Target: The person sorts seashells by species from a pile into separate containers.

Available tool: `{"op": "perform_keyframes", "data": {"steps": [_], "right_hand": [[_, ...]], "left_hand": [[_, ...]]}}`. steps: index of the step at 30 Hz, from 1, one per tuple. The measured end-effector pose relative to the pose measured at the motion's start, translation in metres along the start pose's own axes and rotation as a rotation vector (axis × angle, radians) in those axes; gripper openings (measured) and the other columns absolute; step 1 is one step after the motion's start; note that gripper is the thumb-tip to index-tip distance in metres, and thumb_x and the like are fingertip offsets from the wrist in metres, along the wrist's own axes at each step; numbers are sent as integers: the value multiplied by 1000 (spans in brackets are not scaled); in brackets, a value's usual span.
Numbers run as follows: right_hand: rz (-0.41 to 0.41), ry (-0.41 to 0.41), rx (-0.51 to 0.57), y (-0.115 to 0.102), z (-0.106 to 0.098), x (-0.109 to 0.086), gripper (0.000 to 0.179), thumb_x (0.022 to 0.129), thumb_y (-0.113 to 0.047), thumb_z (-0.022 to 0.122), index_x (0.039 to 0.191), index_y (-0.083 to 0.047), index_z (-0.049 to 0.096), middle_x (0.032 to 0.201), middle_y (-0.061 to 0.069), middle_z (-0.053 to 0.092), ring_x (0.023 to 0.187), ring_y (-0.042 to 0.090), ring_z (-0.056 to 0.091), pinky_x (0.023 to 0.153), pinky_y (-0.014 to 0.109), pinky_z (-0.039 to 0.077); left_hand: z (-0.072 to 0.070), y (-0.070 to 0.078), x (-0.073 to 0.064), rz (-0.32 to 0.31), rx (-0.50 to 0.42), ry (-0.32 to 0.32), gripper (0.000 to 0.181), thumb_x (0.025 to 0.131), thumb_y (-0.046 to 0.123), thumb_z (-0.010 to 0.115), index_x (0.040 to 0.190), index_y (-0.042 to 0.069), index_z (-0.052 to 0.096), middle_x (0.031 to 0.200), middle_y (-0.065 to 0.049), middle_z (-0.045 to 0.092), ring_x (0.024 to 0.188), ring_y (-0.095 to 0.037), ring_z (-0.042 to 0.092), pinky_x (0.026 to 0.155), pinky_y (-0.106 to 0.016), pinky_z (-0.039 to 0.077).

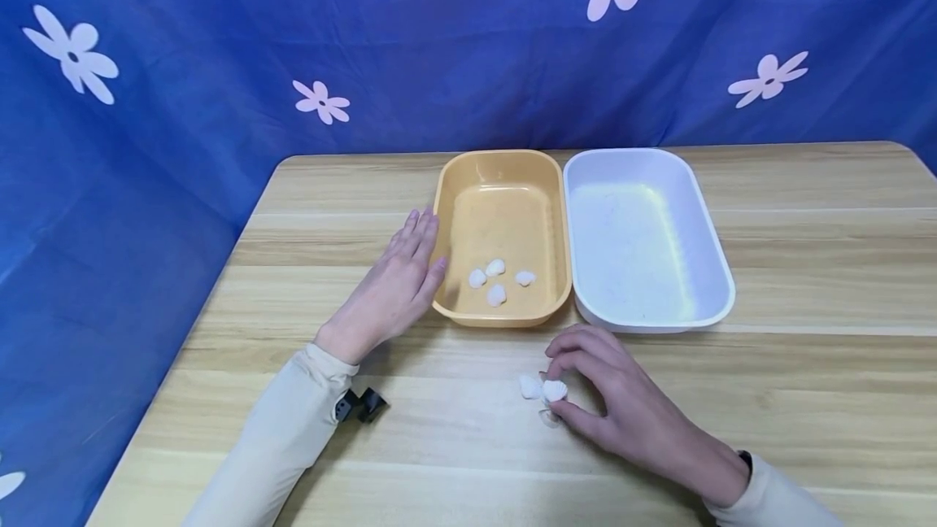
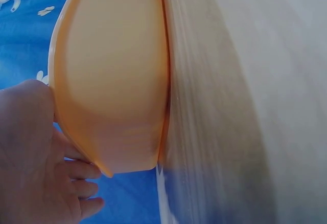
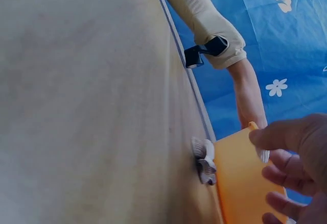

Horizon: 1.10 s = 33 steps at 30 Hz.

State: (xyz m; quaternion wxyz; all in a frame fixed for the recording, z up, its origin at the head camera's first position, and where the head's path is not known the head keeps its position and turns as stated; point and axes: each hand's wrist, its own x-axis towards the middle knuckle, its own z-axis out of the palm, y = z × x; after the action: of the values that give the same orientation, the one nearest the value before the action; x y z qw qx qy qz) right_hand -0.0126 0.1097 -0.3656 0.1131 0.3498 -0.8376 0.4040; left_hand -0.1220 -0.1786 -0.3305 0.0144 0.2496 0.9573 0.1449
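My right hand (image 1: 622, 401) pinches a white ribbed seashell (image 1: 555, 391) between thumb and fingers, just in front of the tubs. In the right wrist view that seashell (image 3: 263, 155) shows its edge below the thumb. Beside it on the table lie more seashells (image 1: 530, 386), partly covered by the held one in the head view. My left hand (image 1: 391, 279) lies along the left side of an orange tub (image 1: 501, 320), its straight fingers touching the rim. Several white seashells (image 1: 496, 294) rest on the floor of that tub, toward its near end.
A white tub (image 1: 651, 324) stands right against the orange one, on its right side. Both are on a wood-patterned table (image 1: 820, 283). Behind and to the left hangs a blue cloth (image 1: 439, 47) with white flowers. A black wrist device (image 1: 362, 406) juts from the left sleeve.
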Motion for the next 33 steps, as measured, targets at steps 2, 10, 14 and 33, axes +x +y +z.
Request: {"op": "perform_keyframes", "data": {"steps": [2,10,14,33], "right_hand": [[-43,5,21,-1,-2,2,30,71,-9,81,93,-15,62,114,0,60,118,24,48,112,28,28],[-113,24,74,-2,-5,8,29,71,-8,79,95,-13,63,115,1,61,123,28,48,116,36,24],[-151,39,82,-5,-10,13,29,73,-9,78,97,-13,63,116,-1,60,123,26,47,115,35,26],[-37,61,19,10,-57,81,23,72,-4,80,89,-12,66,113,6,65,124,25,49,109,37,34]], "left_hand": [[0,0,0,1,2,3,62,106,33,24,150,-8,10,158,-23,8,147,-35,3,120,-45,7],[0,-2,-2,-14,-5,3,64,106,36,23,151,-7,10,158,-23,9,147,-34,3,120,-45,8],[0,-3,-3,-16,-2,3,64,106,36,24,151,-7,10,158,-23,9,147,-33,2,120,-45,8],[-1,2,-1,-6,34,-8,64,106,36,25,151,-6,9,159,-22,7,147,-31,-2,120,-44,6]]}}
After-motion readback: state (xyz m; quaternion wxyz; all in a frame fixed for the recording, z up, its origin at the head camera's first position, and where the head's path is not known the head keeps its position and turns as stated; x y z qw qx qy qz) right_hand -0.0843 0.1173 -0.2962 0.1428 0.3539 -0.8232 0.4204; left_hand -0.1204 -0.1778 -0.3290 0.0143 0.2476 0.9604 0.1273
